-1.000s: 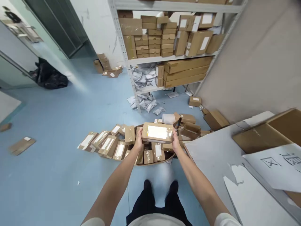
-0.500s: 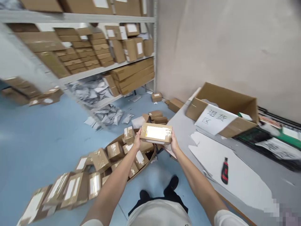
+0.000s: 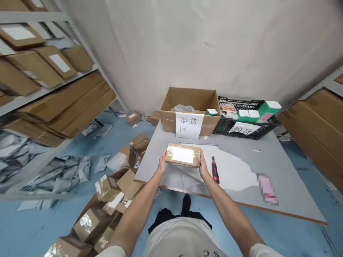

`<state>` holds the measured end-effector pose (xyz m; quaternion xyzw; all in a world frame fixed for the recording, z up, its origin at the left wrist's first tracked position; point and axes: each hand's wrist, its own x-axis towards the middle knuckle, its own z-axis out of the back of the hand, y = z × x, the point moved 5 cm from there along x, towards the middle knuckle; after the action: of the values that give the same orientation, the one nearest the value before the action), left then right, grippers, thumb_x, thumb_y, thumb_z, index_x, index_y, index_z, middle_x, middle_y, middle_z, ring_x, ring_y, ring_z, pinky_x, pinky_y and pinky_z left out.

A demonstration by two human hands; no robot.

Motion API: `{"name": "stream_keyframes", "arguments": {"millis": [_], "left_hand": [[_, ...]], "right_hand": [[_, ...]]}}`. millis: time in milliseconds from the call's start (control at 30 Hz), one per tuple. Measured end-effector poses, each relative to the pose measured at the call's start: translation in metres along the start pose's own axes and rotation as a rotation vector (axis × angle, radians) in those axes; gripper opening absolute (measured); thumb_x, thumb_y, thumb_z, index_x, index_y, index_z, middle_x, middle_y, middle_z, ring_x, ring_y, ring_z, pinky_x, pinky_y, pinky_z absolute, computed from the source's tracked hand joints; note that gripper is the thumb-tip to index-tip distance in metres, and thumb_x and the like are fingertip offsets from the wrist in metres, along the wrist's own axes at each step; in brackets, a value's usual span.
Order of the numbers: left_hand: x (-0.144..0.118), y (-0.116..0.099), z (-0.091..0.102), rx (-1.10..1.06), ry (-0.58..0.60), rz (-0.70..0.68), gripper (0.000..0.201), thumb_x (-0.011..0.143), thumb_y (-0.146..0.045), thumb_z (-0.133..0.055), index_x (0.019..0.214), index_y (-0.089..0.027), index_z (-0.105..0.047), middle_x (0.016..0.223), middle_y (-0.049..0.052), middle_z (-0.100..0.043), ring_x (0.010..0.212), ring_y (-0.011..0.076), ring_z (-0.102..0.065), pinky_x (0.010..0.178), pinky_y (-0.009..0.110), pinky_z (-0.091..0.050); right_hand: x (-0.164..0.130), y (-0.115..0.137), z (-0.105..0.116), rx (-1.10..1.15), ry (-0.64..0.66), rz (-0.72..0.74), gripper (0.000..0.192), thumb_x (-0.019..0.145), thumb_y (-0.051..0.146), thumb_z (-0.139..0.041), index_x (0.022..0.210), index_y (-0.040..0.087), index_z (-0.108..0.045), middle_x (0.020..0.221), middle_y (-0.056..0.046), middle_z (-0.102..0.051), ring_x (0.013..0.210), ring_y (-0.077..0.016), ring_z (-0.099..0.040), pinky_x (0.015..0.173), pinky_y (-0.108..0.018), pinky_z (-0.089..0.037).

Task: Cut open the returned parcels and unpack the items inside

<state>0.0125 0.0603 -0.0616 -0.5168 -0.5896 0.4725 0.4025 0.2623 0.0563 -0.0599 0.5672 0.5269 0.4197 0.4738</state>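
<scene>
Gripping a taped parcel (image 3: 183, 155) at both short ends, the two hands hold it level over the near edge of the table (image 3: 281, 167). Landmark: the parcel.

Far left of parcel: shelves (image 3: 50, 91) with long cartons, grey mailers (image 3: 59, 173) spilled on the blue floor beneath. Lower left of parcel: a heap of small boxes (image 3: 107, 192) on the floor, most with white labels and clear tape.

Left hand (image 3: 162, 165): closed on the parcel's left end, thumb on the top edge, fingers wrapped under and out of sight. Parcel sits between the two palms, white label up, long side across the view.

Right hand (image 3: 203, 167): closed on the parcel's right end, thumb up along the side, fingers hidden underneath. Cannot tell how far the fingertips reach below.

Under the parcel: torn white paper (image 3: 230, 171) lying on the table. Whether the parcel touches the table cannot be told; it looks held just above.

Just right of parcel, beside the right hand: a red-and-black knife (image 3: 215, 171) flat on the paper.

Behind parcel: an open carton (image 3: 190, 107) with a white sign (image 3: 188, 125) hung on its front wall, a few small items inside.

Behind and right of parcel: a black crate (image 3: 242, 123) touching the carton, holding green and white packets, with its own paper sign.

Right of parcel, well apart: a blurred pink patch (image 3: 266, 189) on the table. Far right: more long cartons on a second rack (image 3: 313, 132).
</scene>
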Motion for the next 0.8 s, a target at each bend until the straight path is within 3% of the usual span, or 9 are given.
{"name": "stream_keyframes", "arguments": {"millis": [100,200,533,800], "left_hand": [[0.011,0.012,-0.025,0.003,0.084,-0.008,0.074,0.082,-0.07,-0.037,0.134,-0.017,-0.046,0.141,0.011,-0.044,0.132,0.0266,-0.038,0.11,0.041,-0.028],[0.018,0.026,-0.032,0.018,0.121,0.032,0.071,0.083,-0.068,-0.038,0.134,-0.018,-0.045,0.139,0.011,-0.046,0.13,0.0261,-0.04,0.109,0.041,-0.029],[0.027,0.071,-0.019,0.105,0.21,0.186,0.072,0.082,-0.069,-0.039,0.133,-0.019,-0.042,0.14,0.013,-0.045,0.13,0.0261,-0.041,0.107,0.041,-0.031],[0.028,0.073,-0.019,0.144,0.197,0.171,0.07,0.08,-0.069,-0.042,0.129,-0.02,-0.045,0.138,0.012,-0.046,0.131,0.0266,-0.038,0.109,0.042,-0.026]], "right_hand": [[0.002,-0.001,0.026,-0.026,-0.07,-0.017,0.081,0.081,0.07,-0.037,0.147,0.025,-0.023,0.154,0.001,-0.016,0.142,-0.0184,-0.014,0.116,-0.038,-0.01],[0.001,-0.008,0.04,-0.049,-0.114,-0.038,0.083,0.079,0.071,-0.038,0.147,0.025,-0.023,0.153,0.001,-0.017,0.141,-0.0186,-0.015,0.116,-0.037,-0.01],[-0.012,-0.043,0.048,-0.145,-0.189,-0.072,0.08,0.081,0.068,-0.04,0.146,0.025,-0.025,0.153,0.0,-0.019,0.141,-0.0197,-0.015,0.116,-0.04,-0.008],[-0.01,-0.047,0.048,-0.185,-0.189,-0.131,0.092,0.074,0.074,-0.045,0.147,0.023,-0.021,0.154,-0.003,-0.018,0.141,-0.0195,-0.017,0.115,-0.038,-0.008]]}}
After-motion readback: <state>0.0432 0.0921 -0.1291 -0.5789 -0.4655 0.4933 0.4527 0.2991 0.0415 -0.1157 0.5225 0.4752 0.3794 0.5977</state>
